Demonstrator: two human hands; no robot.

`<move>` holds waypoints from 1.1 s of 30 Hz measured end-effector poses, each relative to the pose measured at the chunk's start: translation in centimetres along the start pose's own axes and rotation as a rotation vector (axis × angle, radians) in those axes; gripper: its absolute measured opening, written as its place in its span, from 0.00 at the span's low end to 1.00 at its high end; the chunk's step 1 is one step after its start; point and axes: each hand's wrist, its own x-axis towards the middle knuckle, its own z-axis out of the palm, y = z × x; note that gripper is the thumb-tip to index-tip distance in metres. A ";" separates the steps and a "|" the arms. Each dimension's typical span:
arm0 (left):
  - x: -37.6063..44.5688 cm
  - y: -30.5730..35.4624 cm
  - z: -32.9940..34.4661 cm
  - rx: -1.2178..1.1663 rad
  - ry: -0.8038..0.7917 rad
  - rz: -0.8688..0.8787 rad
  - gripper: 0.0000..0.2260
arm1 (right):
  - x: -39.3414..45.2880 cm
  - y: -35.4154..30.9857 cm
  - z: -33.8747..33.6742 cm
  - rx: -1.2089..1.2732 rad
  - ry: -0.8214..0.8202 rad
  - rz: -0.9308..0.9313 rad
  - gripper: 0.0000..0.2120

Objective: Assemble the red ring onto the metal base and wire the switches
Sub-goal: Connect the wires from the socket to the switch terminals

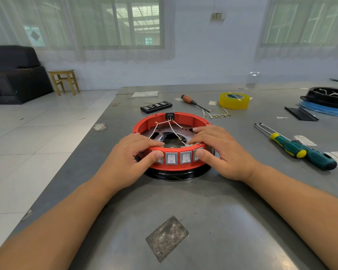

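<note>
The red ring [185, 116] sits on the dark metal base [176, 175] in the middle of the grey table. Several grey rocker switches [179, 158] line the ring's near wall. White wires [172, 127] run from a black part [170, 115] on the far wall across the inside to the switches. My left hand [133, 152] grips the near left of the ring, thumb on the outer wall over a switch, fingers over the rim. My right hand [220, 149] grips the near right the same way, fingers reaching inside.
Behind the ring lie a black bit case [156, 106], a brown-handled screwdriver [193, 102], loose wires with terminals [217, 114] and a yellow tape roll [234, 100]. A green screwdriver [300, 151] lies at the right. A second black assembly [328, 98] stands far right. The table's left edge drops to floor.
</note>
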 end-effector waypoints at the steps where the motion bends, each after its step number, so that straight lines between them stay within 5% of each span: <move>1: 0.0 0.0 0.1 0.013 0.012 0.008 0.20 | 0.0 0.1 0.1 -0.030 -0.003 0.016 0.24; 9: -0.1 0.6 1.5 0.066 0.144 0.020 0.19 | 0.6 -0.1 1.4 0.324 0.043 0.334 0.24; 13: 0.1 1.3 1.9 0.038 0.269 -0.317 0.25 | 1.4 -1.1 2.2 0.333 0.133 0.676 0.38; 18: 0.5 2.1 2.8 -0.049 0.205 -0.782 0.41 | 1.6 -1.4 2.5 0.342 0.039 0.913 0.31; 23: 0.5 2.1 2.6 -0.312 0.295 -0.729 0.22 | 1.4 -1.9 1.7 0.488 0.135 0.835 0.18; 25: 0.5 2.1 2.4 -0.386 0.323 -0.683 0.28 | 1.5 -2.0 1.4 0.598 0.199 0.805 0.12; 33: 0.5 3.1 2.0 -0.632 0.394 -0.487 0.31 | 1.7 -1.2 1.7 1.155 0.268 0.668 0.22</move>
